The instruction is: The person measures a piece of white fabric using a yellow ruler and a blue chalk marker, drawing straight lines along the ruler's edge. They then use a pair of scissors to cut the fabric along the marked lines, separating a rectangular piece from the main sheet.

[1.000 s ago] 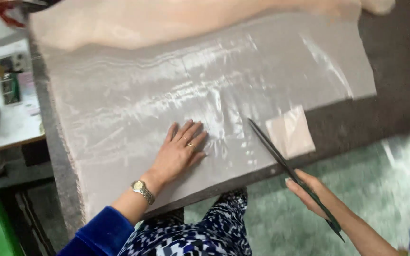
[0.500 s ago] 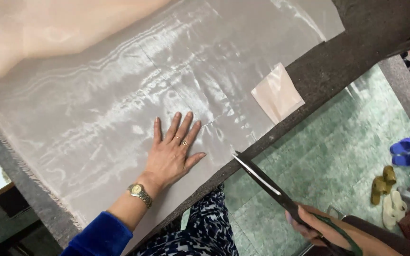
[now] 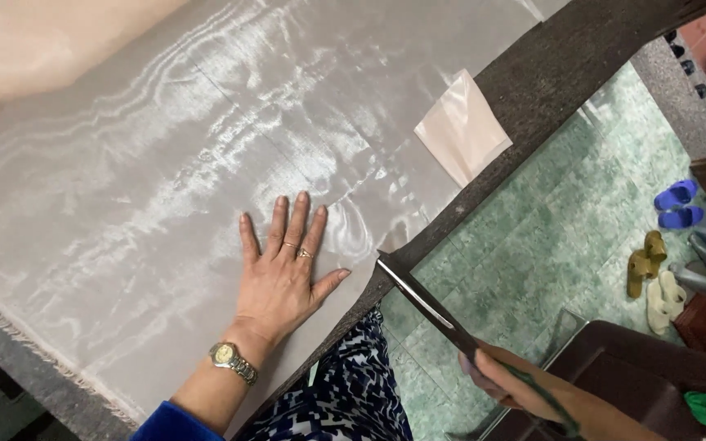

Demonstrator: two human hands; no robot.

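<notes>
- We see the left hand (image 3: 283, 273) pressed flat on the sheer grey fabric (image 3: 165, 204), fingers spread and holding nothing; a wristwatch (image 3: 233, 363) sits at the wrist above a blue sleeve (image 3: 165, 425).
- The fabric covers most of the dark worktop (image 3: 574, 61), and we take its near edge as our landmark: that edge runs diagonally just beside the thumb of the left hand.
- The right hand (image 3: 504, 380) is off the worktop, beyond that edge and over the green floor (image 3: 549, 245). Its grip is closed around the handles of long scissors (image 3: 431, 306).
- The scissor tips meet the fabric's near edge, just beside the left thumb; we cannot tell how far the blades are parted.
- A small pale pink fabric piece (image 3: 461, 126) lies further along the same edge, well apart from both hands.
- Behind the left hand, away from the edge, the fabric lies broad and smooth, with a peach-coloured fabric (image 3: 34, 45) at its far side.
- A frayed fringe (image 3: 42, 359) marks the fabric's side edge, near the sleeve.
- Past the edge, sandals (image 3: 655, 269) and blue slippers (image 3: 676, 204) lie on the floor.
</notes>
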